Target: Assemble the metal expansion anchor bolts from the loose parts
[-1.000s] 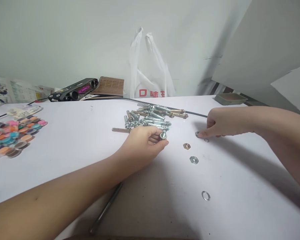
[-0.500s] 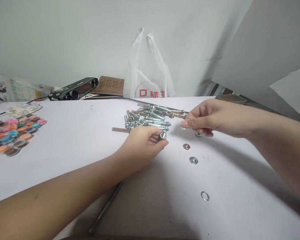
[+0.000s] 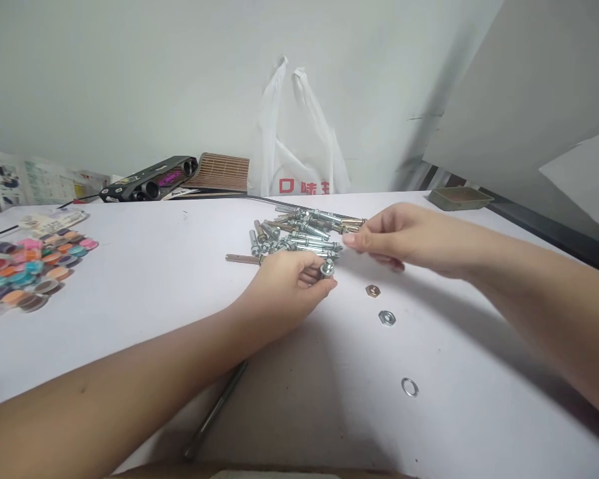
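Observation:
My left hand (image 3: 297, 283) is closed around an expansion bolt (image 3: 328, 267), its nut and washer end pointing up between thumb and fingers. My right hand (image 3: 384, 236) is pinched just to the right of it, fingertips close to the bolt's top. A thin washer showed under those fingertips a moment ago; now they hide it. Behind my left hand lies a pile of silver and brass-coloured expansion bolts (image 3: 309, 233). Nearer me on the table are a brass-coloured nut (image 3: 373, 291), a silver nut (image 3: 387, 318) and a loose flat washer (image 3: 409, 387).
A metal rod (image 3: 214, 412) lies partly under my left forearm. Colourful round pieces in clear plastic (image 3: 34, 269) are at the left. At the back stand a black speaker-like device (image 3: 150, 179), a brown slatted mat (image 3: 222, 171), a white plastic bag (image 3: 299, 146) and a shallow greenish box (image 3: 459, 197).
My right hand has moved left, closer to the bolt, and the washer sliver at its fingertips is out of sight. My left hand has stayed nearly still with the bolt.

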A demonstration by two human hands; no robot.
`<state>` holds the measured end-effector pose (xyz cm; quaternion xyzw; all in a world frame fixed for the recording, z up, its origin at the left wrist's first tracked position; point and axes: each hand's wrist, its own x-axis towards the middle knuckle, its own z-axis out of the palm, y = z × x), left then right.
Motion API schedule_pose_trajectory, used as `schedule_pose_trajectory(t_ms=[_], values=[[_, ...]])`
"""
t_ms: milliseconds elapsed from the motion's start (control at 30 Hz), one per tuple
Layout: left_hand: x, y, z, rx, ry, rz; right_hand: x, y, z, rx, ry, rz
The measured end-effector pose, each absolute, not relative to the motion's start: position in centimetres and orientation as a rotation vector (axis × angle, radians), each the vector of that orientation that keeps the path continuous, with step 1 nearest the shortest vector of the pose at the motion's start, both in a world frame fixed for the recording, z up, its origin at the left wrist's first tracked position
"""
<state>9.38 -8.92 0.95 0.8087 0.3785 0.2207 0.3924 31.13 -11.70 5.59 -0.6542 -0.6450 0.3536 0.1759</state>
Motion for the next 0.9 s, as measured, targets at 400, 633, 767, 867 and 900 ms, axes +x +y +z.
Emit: schedule_pose_trajectory(t_ms=[400, 633, 767, 867, 900], values=[[9.4, -9.0, 1.2, 2.012, 0.968, 0.528, 37.2, -10.8, 4.6, -2.400, -2.209, 0.780], [9.4, -8.9, 1.1, 2.030, 0.937, 0.544, 33.0, -12.3, 6.9, -1.921, -2.214, 0.807], [9.3, -8.9, 1.0, 2.038, 0.914, 0.540, 29.6, -13.0, 6.5, -1.596, -2.159, 0.656], [9.3, -8.9, 0.9, 2.053, 0.917, 0.527, 28.7, -12.9, 5.8, -1.412, -2.240, 0.486], [9.3, -8.9, 0.9, 2.048, 0.913, 0.528, 28.7, -12.9, 5.6, -1.363, -2.264, 0.451]])
